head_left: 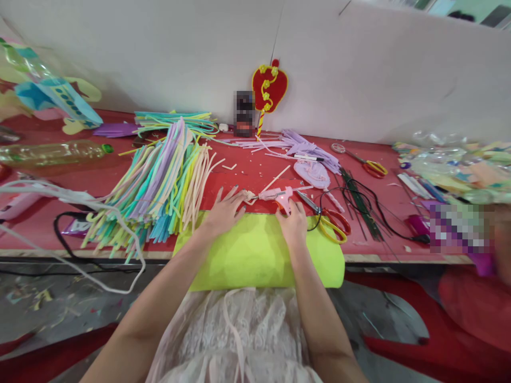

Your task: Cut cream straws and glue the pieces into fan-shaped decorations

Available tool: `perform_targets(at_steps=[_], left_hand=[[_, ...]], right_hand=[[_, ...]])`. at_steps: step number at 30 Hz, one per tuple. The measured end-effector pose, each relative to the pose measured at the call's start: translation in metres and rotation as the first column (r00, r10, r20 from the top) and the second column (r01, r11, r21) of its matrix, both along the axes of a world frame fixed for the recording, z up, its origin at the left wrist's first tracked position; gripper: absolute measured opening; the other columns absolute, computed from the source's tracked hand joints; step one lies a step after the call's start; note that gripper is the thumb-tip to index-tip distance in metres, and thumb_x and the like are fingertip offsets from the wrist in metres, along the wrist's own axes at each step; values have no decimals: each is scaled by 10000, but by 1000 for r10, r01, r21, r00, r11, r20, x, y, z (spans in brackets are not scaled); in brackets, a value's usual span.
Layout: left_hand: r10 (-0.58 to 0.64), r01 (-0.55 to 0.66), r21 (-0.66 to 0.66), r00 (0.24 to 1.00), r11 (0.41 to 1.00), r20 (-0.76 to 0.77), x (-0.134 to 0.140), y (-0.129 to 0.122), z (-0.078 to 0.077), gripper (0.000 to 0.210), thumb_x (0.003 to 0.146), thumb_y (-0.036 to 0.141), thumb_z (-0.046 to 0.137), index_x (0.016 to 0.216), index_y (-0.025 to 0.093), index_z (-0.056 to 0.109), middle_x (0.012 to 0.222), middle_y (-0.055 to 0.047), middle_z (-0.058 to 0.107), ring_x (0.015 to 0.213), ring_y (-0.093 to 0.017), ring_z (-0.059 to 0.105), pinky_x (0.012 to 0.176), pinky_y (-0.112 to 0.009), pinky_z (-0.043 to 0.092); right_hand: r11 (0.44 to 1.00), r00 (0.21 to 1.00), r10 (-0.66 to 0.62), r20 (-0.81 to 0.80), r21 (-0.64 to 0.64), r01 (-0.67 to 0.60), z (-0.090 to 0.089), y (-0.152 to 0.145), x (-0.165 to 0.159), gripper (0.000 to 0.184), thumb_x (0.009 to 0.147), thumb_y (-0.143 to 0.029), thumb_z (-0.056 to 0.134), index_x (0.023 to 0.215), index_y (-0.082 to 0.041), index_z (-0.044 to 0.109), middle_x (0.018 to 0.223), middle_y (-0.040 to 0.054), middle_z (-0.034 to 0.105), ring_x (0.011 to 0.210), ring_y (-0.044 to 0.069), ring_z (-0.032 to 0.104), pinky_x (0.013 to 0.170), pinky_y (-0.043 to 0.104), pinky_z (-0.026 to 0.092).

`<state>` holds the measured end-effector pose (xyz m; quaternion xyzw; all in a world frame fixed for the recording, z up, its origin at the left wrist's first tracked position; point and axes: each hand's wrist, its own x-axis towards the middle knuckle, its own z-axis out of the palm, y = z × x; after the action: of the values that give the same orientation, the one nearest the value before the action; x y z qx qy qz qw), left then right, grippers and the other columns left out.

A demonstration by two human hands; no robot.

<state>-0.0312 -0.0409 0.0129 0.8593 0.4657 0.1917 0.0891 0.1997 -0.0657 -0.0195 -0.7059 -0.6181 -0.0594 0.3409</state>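
My right hand [293, 221] is closed round a pink hot glue gun [284, 201], its nozzle pointing left. Close to the nozzle, the fingertips of my left hand [224, 213] hold a small bent cream pipe cleaner [250, 198] on the red tabletop. Other fingers of that hand are spread on the table. Beneath my wrists, a yellow-green cloth [255, 252] hangs over the table's front edge. A loose cream pipe cleaner [276, 178] lies just beyond the glue gun. Right of my right hand are scissors with red and yellow handles [337, 226].
A big bundle of coloured pipe cleaners [159, 181] fills the left side, near a plastic bottle [56, 153]. A red apple-shaped ornament [270, 88] stands at the back. Lilac pipe cleaners [299, 143], dark green stems [361, 207] and black cables lie right. Another person's arm [502, 239] shows far right.
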Motion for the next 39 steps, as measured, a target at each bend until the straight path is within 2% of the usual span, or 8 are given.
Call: perform_targets(at_steps=[15, 22, 26, 31, 39], left_hand=[[6, -6, -20, 1000, 1000, 6, 0, 1, 0, 415, 903, 294, 362, 1316, 289, 404, 1423, 12, 417, 1385, -192, 229, 1153, -482, 50], [11, -11, -24, 1000, 1000, 13, 1, 1, 1, 412, 912, 300, 344, 1318, 266, 409, 1418, -3, 425, 1383, -191, 234, 1153, -486, 55], [94, -94, -3, 994, 996, 52, 0, 5, -2, 415, 914, 279, 326, 1316, 210, 406, 1409, -54, 435, 1362, -190, 285, 1154, -469, 108], [241, -247, 41, 964, 968, 110, -4, 11, -8, 313, 883, 212, 365, 1140, 194, 543, 1350, -69, 493, 1334, -209, 333, 1132, -463, 205], [194, -199, 47, 977, 979, 92, -5, 10, -11, 298, 839, 146, 400, 1072, 207, 577, 1312, -56, 517, 1308, -209, 367, 1128, -444, 225]], right_hand=[[998, 998, -64, 10, 7, 64, 0, 0, 0, 367, 770, -324, 553, 1092, -154, 591, 934, 92, 572, 848, 213, 546, 759, 329, 455], [993, 994, -112, -4, 19, 112, -3, 2, 3, 408, 766, -355, 563, 1117, -147, 571, 966, 108, 572, 899, 227, 551, 786, 347, 459], [992, 993, -117, -5, 39, 117, -4, 3, 3, 421, 760, -362, 573, 1120, -143, 567, 966, 111, 578, 907, 236, 559, 792, 354, 461], [991, 992, -127, 2, 42, 126, -3, 2, 3, 419, 762, -378, 568, 1114, -150, 568, 971, 110, 583, 896, 236, 563, 783, 353, 462], [991, 992, -129, -4, 24, 130, -3, 2, 3, 430, 757, -384, 573, 1109, -137, 577, 965, 115, 581, 890, 236, 563, 768, 350, 464]])
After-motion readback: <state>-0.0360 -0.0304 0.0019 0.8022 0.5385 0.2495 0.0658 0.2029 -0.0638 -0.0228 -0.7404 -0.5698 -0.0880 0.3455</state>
